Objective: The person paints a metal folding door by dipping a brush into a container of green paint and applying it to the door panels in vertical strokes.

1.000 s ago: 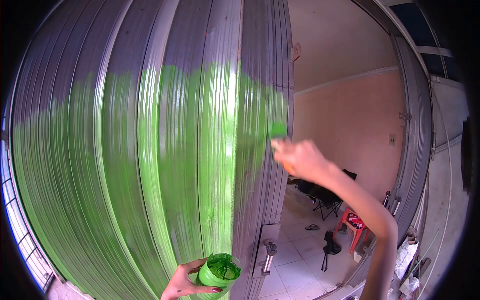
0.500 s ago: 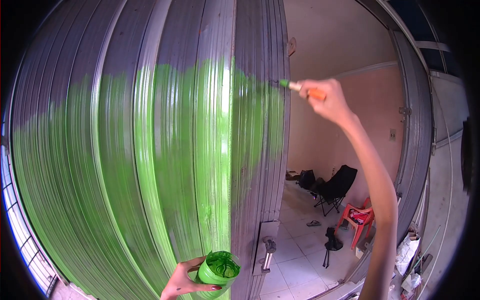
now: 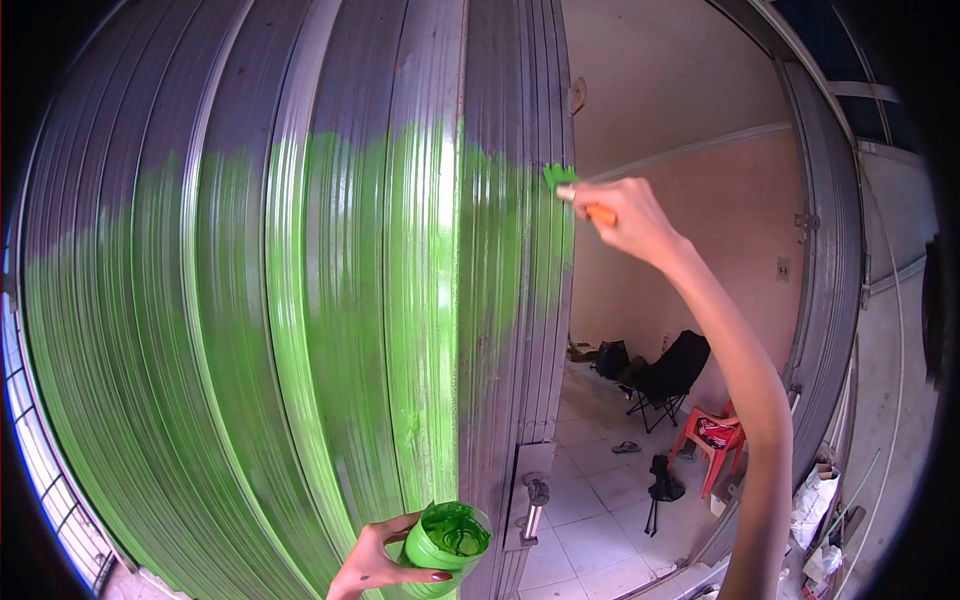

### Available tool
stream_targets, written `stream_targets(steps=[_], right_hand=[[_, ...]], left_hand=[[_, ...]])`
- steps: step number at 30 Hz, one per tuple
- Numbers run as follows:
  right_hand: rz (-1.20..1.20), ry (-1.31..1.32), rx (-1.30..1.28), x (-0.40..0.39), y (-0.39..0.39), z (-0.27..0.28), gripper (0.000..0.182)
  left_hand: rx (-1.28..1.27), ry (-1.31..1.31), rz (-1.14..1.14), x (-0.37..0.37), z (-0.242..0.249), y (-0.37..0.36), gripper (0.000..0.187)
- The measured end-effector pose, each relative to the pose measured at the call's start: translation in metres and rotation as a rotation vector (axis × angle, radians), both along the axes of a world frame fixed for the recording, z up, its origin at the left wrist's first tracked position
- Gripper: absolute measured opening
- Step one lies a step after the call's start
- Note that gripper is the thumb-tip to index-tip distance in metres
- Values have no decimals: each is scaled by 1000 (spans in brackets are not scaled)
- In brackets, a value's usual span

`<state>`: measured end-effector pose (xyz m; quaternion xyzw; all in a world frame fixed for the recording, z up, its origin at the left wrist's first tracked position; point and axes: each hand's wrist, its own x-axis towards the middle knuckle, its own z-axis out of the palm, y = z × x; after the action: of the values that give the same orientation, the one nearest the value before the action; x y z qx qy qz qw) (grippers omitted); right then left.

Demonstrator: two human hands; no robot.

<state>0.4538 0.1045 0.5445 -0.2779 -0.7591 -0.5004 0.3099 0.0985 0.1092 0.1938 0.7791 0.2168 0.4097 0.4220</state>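
My right hand (image 3: pixel 628 215) grips a paintbrush (image 3: pixel 598 212) with an orange handle and a pale ferrule. Its green bristles press on the narrow ribbed strip at the right edge of a metal folding door (image 3: pixel 490 120). Green paint covers the door's middle and lower panels unevenly, while the top is bare grey. Low in front of the door, my left hand (image 3: pixel 378 562) is wrapped round a cup of green paint (image 3: pixel 445 545), its open top tilted towards me.
A metal handle (image 3: pixel 535 500) juts from the door's lower right. Through the doorway stand a black folding chair (image 3: pixel 675 368) and a red plastic chair (image 3: pixel 712 440). A sandal (image 3: pixel 626 448) and a black object (image 3: pixel 664 482) lie on the tiled floor (image 3: pixel 575 530).
My right hand has moved slightly left and down, and the bristles now spread on the door's edge. Fresh green shows there. The paint cup has shifted slightly right in view.
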Motion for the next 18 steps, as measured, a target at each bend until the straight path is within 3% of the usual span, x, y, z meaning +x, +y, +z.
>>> stream_targets(steps=[4,7,11,14,18], right_hand=[[-153,13,-144,-16,-23,-2,15],[22,-24,83,-16,-1,8,15],[-157,1,-133,-18,-10,14,14],[63,51,64,-22,-1,19,17],[-116,-16,1,-20,8,16,18]], left_hand=[[-37,-2,5,-6,2,-4,82],[-5,15,32,-6,2,-1,81],[16,-29,23,-9,-6,2,79],[-6,-30,28,-11,-6,-1,79],[-6,-28,20,-10,-4,-1,79]])
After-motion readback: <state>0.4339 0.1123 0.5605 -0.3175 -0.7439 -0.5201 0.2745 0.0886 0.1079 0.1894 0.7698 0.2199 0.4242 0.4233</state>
